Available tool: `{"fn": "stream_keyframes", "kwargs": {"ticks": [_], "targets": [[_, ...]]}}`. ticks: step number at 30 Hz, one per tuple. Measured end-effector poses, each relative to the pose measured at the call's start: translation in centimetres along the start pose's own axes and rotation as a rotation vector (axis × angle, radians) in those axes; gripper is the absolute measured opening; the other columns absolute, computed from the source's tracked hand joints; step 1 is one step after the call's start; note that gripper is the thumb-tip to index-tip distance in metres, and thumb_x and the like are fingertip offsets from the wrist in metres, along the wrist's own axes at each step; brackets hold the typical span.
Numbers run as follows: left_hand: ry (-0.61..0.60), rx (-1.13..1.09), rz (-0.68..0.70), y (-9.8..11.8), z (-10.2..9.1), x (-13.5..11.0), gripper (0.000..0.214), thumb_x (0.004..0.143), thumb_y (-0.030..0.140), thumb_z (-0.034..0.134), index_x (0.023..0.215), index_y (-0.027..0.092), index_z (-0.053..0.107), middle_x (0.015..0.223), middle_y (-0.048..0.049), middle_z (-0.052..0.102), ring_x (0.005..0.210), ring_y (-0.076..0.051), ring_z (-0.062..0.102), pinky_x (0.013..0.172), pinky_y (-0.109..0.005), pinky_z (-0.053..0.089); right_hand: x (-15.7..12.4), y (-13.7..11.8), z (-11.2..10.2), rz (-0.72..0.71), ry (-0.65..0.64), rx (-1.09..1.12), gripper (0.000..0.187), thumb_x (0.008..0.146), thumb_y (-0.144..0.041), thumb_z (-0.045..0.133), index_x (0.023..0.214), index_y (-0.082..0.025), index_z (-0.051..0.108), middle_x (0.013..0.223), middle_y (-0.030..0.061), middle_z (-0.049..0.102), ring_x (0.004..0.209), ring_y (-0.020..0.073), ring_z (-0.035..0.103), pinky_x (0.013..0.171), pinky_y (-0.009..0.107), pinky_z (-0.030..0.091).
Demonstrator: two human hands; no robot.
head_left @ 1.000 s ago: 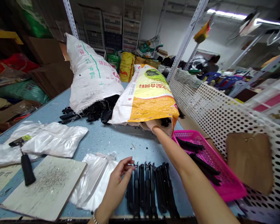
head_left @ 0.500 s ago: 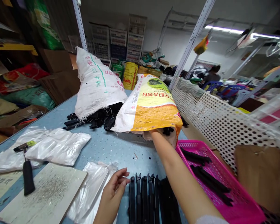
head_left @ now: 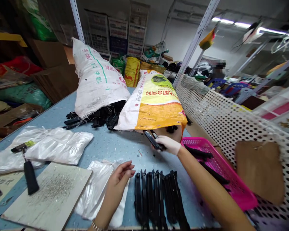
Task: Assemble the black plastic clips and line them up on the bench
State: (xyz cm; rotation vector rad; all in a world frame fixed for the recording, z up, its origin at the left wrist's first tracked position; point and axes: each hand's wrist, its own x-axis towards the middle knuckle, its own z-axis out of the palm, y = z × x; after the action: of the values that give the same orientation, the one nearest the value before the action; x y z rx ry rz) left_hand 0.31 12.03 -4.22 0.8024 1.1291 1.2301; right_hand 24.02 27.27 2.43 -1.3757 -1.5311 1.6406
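Note:
My right hand [head_left: 169, 145], in a white glove, is closed round a couple of long black plastic pieces [head_left: 152, 140] at the mouth of the orange and white woven sack [head_left: 159, 112]. The far ends of these pieces lie just under the sack's edge. Half curled and with nothing in it, my left hand [head_left: 121, 175] hovers beside a row of similar black pieces [head_left: 156, 199] laid side by side on the blue table [head_left: 115, 146]. White plastic bags [head_left: 93, 192] lie under and left of that hand.
A pink basket [head_left: 243, 194] with several black pieces stands at the right, by a perforated white panel [head_left: 214, 118]. Left are a hammer [head_left: 30, 176], a pale board [head_left: 50, 192] and more plastic bags [head_left: 62, 144]. A white sack [head_left: 98, 86] spills black pieces behind. A person sits far off.
My right hand has come out of the orange sack with black pieces in it. My left hand has barely moved. The camera view has shifted slightly.

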Motion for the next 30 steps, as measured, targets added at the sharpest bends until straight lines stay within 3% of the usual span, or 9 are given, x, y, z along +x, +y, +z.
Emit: {"fn": "stream_keyframes", "kwargs": {"ticks": [2,4,7,11,15,19,23,27,30], "targets": [[-0.113,-0.164,-0.024,0.4,1.8,0.1,0.063,0.079,0.056,0.071,0.127,0.017,0.060,0.121,-0.0160,0.067,0.105,-0.027,0.067,0.098,-0.041,0.050,-3.3,2.0,3.0,0.077,-0.122,0.135,0.038,0.089,-0.048,0.058,0.095,-0.012,0.065,0.083,0.0110,0.068,0.066,0.0168,0.064,0.046,0.021,0.043],[-0.249,-0.324,-0.064,0.6,3.4,-0.3,0.069,0.081,0.061,0.066,0.135,0.020,0.054,0.124,-0.0156,0.065,0.099,-0.026,0.068,0.093,-0.041,0.052,-6.9,3.8,6.4,0.129,-0.274,0.328,0.042,0.089,-0.055,0.053,0.101,-0.015,0.061,0.084,0.0086,0.068,0.067,0.0160,0.064,0.047,0.020,0.043],[-0.328,-0.455,-0.085,1.1,4.5,-1.5,0.062,0.086,0.056,0.063,0.136,0.020,0.051,0.108,-0.0116,0.068,0.087,-0.023,0.068,0.080,-0.037,0.055,-11.3,4.9,9.6,0.015,-0.309,0.227,0.040,0.091,-0.055,0.054,0.100,-0.017,0.060,0.089,0.0049,0.065,0.077,0.0172,0.062,0.065,0.028,0.050],[-0.212,-0.357,-0.046,2.0,3.9,-3.5,0.043,0.084,0.040,0.071,0.119,0.017,0.059,0.079,-0.0003,0.061,0.069,-0.014,0.064,0.067,-0.025,0.051,-13.5,3.6,9.4,-0.213,-0.068,-0.163,0.039,0.098,-0.052,0.045,0.091,-0.017,0.062,0.087,0.0027,0.061,0.081,0.0162,0.056,0.076,0.029,0.045],[-0.235,-0.171,-0.098,2.5,3.1,-5.1,0.038,0.081,0.044,0.072,0.104,0.016,0.061,0.069,0.0021,0.060,0.053,-0.010,0.057,0.053,-0.022,0.046,-12.8,0.8,9.2,-0.371,0.085,-0.317,0.032,0.101,-0.046,0.040,0.093,-0.020,0.058,0.084,0.0006,0.058,0.078,0.0153,0.053,0.073,0.027,0.041],[-0.242,-0.031,-0.167,2.7,3.0,-6.0,0.037,0.081,0.051,0.069,0.078,0.015,0.059,0.058,0.0001,0.061,0.047,-0.011,0.055,0.047,-0.020,0.042,-11.2,-0.8,10.7,-0.336,0.001,-0.257,0.037,0.099,-0.044,0.042,0.072,-0.020,0.048,0.067,-0.0038,0.047,0.064,0.0119,0.044,0.063,0.025,0.036],[-0.134,-0.037,-0.157,2.8,2.6,-5.8,0.039,0.079,0.051,0.071,0.085,0.014,0.062,0.063,0.0006,0.061,0.048,-0.010,0.055,0.046,-0.019,0.041,-11.0,-0.5,11.2,-0.153,-0.178,-0.091,0.047,0.100,-0.050,0.031,0.064,-0.022,0.039,0.052,-0.0067,0.036,0.046,0.0096,0.030,0.047,0.024,0.027],[-0.082,-0.200,-0.159,3.0,2.0,-5.4,0.049,0.083,0.051,0.067,0.114,0.014,0.060,0.071,0.0017,0.059,0.054,-0.009,0.056,0.051,-0.019,0.044,-13.6,0.8,12.1,-0.259,-0.291,-0.360,0.037,0.100,-0.042,0.037,0.077,-0.019,0.054,0.070,-0.0013,0.054,0.063,0.0119,0.046,0.062,0.025,0.037],[-0.105,-0.206,-0.128,2.8,2.1,-6.0,0.050,0.085,0.048,0.066,0.120,0.014,0.059,0.072,0.0012,0.058,0.058,-0.009,0.054,0.055,-0.019,0.043,-16.0,2.4,14.0,-0.308,-0.237,-0.632,0.031,0.097,-0.037,0.044,0.074,-0.019,0.054,0.071,-0.0006,0.052,0.067,0.0131,0.046,0.066,0.026,0.035]]}}
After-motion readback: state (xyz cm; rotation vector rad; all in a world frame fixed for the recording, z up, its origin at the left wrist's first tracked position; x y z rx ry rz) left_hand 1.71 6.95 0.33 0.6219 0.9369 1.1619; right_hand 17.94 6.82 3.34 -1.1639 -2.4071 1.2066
